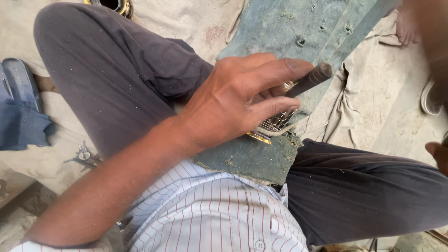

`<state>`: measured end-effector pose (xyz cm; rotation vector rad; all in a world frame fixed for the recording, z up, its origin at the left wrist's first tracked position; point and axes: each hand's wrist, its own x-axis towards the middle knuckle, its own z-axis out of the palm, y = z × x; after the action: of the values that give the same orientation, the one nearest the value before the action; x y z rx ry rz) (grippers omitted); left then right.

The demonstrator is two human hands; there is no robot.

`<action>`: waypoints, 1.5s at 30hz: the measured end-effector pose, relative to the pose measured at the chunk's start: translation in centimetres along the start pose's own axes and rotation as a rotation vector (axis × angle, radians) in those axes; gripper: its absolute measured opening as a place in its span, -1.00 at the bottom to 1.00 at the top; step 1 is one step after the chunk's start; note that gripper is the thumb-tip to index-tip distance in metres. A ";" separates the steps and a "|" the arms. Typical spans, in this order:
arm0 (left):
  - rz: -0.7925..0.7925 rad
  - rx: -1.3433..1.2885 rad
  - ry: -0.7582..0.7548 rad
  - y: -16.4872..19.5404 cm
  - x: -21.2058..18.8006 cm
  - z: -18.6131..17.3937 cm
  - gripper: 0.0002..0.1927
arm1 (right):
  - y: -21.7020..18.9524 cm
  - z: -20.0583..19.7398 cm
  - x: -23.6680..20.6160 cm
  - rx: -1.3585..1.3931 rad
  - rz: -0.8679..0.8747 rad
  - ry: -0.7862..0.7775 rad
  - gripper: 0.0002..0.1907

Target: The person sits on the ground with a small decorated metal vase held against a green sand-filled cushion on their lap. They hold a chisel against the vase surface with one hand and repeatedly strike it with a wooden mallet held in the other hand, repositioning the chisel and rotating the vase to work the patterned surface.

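So the left hand (233,105) is clamped down on a small gold-edged metal piece with fine wire ribs (275,123), fingers (273,106) curled over it, plus a dark round rod-shaped tool (310,79) poking out between thumb and forefinger. It all sits on a worn green padded board (252,156) across the lap. The right hand (438,154) barely shows at the edge, can't tell its grip.

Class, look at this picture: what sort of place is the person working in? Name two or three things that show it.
Probably an informal floor-level craft workshop. The left hand holds a dark-handled tool to a small metal piece on a worn green board, over dusty cloth sheets.
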<state>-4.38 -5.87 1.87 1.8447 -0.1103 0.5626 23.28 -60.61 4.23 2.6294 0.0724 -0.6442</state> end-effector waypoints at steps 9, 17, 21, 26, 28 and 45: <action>-0.029 -0.076 0.028 0.0 0.0 0.0 -0.57 | -0.9 -0.6 0.6 0.021 0.010 0.009 -0.64; -0.007 -0.069 0.036 0.0 -0.3 0.0 -0.57 | -1.3 -0.7 0.7 0.032 0.025 0.008 -0.60; -0.002 -0.066 0.034 -0.2 -0.3 0.1 -0.57 | -1.5 -0.9 0.9 0.037 0.029 0.012 -0.58; -0.026 -0.083 0.013 -0.2 -0.3 0.0 -0.59 | -1.5 -0.9 0.7 0.033 0.042 0.000 -0.55; -0.016 -0.105 0.037 -0.1 -0.4 0.0 -0.56 | -1.5 -1.0 0.7 0.035 0.042 0.004 -0.54; 0.001 -0.067 0.029 0.2 -0.6 -0.4 -0.58 | -1.1 -1.2 0.6 0.051 0.083 -0.006 -0.45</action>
<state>-5.10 -5.65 1.90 1.7714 -0.1094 0.5797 24.19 -59.15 4.54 2.6631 -0.0556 -0.6334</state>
